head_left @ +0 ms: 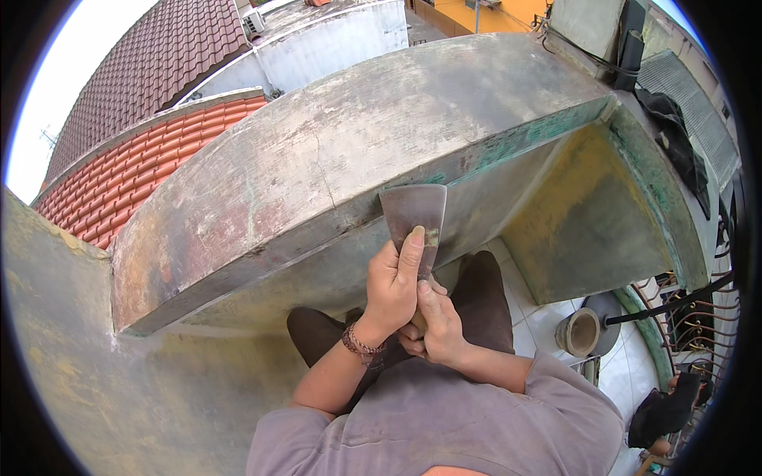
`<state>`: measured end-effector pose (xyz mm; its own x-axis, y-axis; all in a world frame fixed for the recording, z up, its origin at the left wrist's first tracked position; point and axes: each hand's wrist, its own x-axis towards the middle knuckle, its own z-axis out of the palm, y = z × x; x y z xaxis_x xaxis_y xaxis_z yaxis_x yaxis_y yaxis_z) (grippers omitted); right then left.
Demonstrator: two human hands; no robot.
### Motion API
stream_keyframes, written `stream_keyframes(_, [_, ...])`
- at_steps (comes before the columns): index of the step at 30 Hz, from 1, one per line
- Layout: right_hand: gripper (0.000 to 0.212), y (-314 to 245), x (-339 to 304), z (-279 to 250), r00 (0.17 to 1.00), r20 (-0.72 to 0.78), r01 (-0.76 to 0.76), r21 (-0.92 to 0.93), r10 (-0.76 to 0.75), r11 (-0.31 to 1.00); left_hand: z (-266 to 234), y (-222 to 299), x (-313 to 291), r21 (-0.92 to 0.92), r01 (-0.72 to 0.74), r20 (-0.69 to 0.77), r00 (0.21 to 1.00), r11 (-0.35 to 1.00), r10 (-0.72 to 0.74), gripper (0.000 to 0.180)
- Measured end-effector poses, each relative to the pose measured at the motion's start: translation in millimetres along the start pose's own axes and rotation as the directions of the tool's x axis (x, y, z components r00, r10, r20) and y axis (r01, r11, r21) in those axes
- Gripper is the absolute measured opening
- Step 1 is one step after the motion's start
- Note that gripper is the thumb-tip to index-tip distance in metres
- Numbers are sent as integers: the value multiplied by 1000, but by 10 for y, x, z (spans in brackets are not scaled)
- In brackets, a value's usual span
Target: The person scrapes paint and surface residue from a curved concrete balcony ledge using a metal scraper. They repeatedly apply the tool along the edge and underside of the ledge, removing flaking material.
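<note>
A wide metal scraper (413, 211) rests its blade edge against the upper edge of a weathered concrete parapet wall (317, 174). My left hand (393, 285) grips the scraper, forefinger stretched up along the blade. My right hand (432, 321) clasps the wooden handle just below, touching the left hand. A beaded bracelet circles my left wrist. The wall's top is grey with reddish and green stains.
The parapet bends right into a yellowish, green-edged section (603, 214). Below lie white floor tiles and a clay pot (579, 332). Red tiled roofs (135, 159) spread beyond the wall on the left. A metal railing (698, 317) stands at right.
</note>
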<state>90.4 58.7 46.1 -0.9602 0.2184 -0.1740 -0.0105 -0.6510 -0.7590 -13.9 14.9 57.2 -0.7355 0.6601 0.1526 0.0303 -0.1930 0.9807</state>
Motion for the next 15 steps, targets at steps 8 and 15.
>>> stream_keyframes(8, [43,3,-44,3,1000,-8,-18,11,18,1000,67,175,-42,-131,76,-17,997,989,-79,35])
stream_keyframes(15, [46,1,-36,22,999,-21,-31,-12,30,999,-6,-104,-75,16,36,-57,998,999,-35,35])
